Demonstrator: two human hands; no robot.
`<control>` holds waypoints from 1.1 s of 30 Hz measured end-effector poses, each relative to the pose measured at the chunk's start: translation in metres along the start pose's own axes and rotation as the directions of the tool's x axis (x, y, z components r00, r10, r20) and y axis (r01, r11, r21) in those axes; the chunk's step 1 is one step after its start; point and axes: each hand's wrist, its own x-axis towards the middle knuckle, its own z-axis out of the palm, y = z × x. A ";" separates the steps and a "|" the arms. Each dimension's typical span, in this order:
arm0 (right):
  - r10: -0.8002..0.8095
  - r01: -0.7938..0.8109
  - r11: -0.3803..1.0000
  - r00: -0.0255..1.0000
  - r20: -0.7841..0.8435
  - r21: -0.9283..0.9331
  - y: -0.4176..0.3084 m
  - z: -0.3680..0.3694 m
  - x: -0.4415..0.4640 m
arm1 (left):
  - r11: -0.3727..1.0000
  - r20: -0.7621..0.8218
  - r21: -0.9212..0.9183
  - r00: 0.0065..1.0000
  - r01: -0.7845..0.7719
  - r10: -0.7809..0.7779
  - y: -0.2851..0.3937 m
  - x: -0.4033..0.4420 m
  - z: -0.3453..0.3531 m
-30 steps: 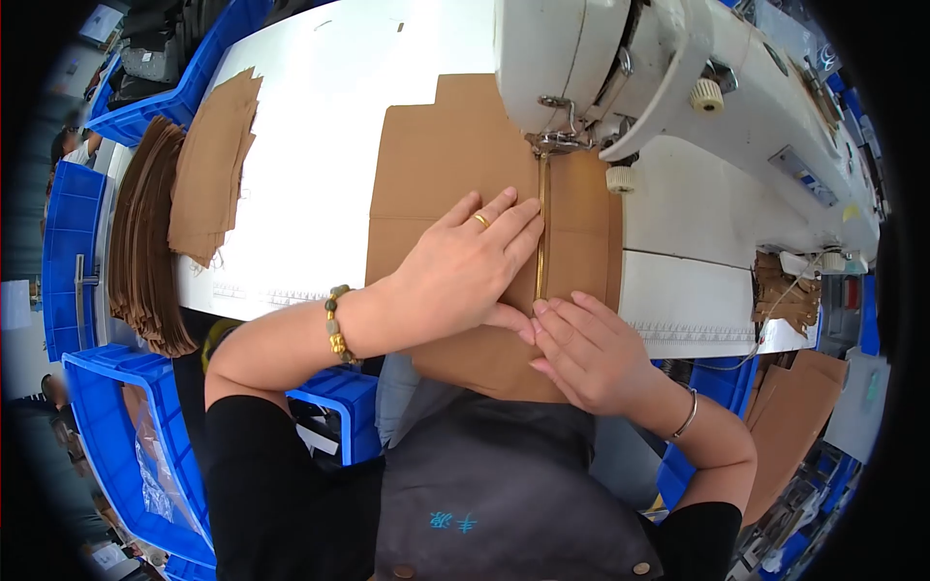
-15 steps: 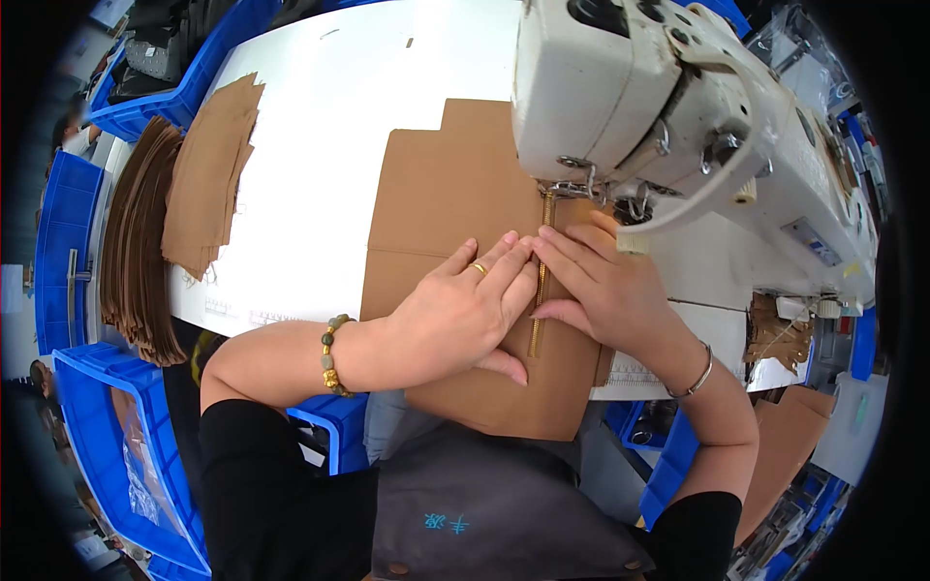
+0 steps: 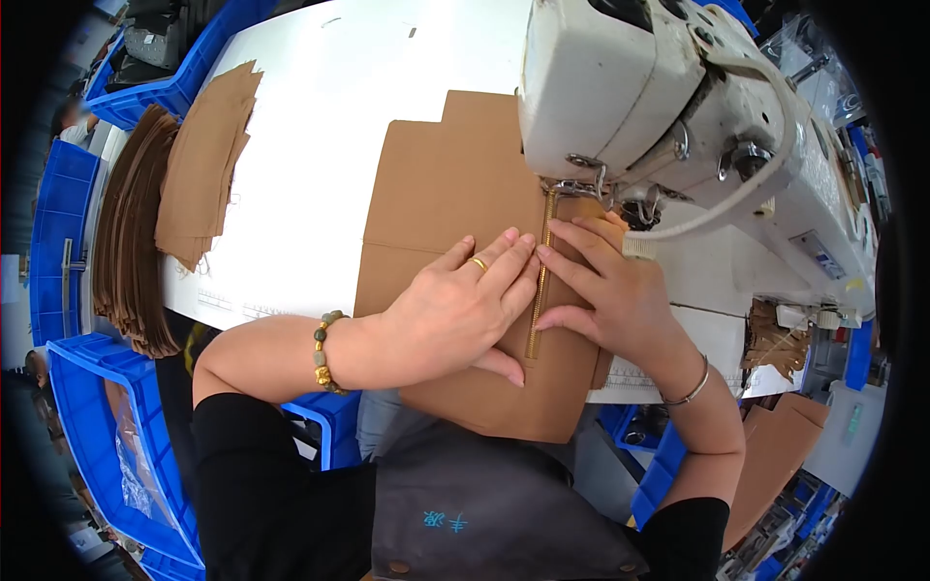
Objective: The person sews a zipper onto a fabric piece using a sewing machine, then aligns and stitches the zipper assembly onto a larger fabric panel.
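Note:
A brown panel of leather-like material (image 3: pixel 446 174) lies under the head of a white sewing machine (image 3: pixel 591 87). Along the panel runs a gold-toothed zipper (image 3: pixel 539 300), its far end beneath the needle area. My left hand (image 3: pixel 465 300) rests flat on the panel left of the zipper, fingers stretched toward the machine. On the zipper's right side, my right hand (image 3: pixel 610 286) presses down with fingers spread, its thumb and fingertips by the zipper's edge. The right hand's outer fingers are partly hidden beside the machine's presser area.
Stacked brown pieces (image 3: pixel 203 165) lie at the table's left, beside a thick folded bundle (image 3: pixel 136 232). Blue bins (image 3: pixel 126 436) stand along the left edge. Brown scraps (image 3: pixel 775 334) sit at the right, above a larger brown sheet (image 3: pixel 775 455).
The view has shifted slightly. My right hand's fingers have spread and drawn a little apart from the left fingertips; my left hand stays flat on the panel.

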 end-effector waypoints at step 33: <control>0.150 -0.145 0.961 0.989 0.001 -0.234 0.001 -0.007 0.005 | 1.000 -0.001 0.020 1.000 0.024 -0.024 -0.004 0.005 -0.004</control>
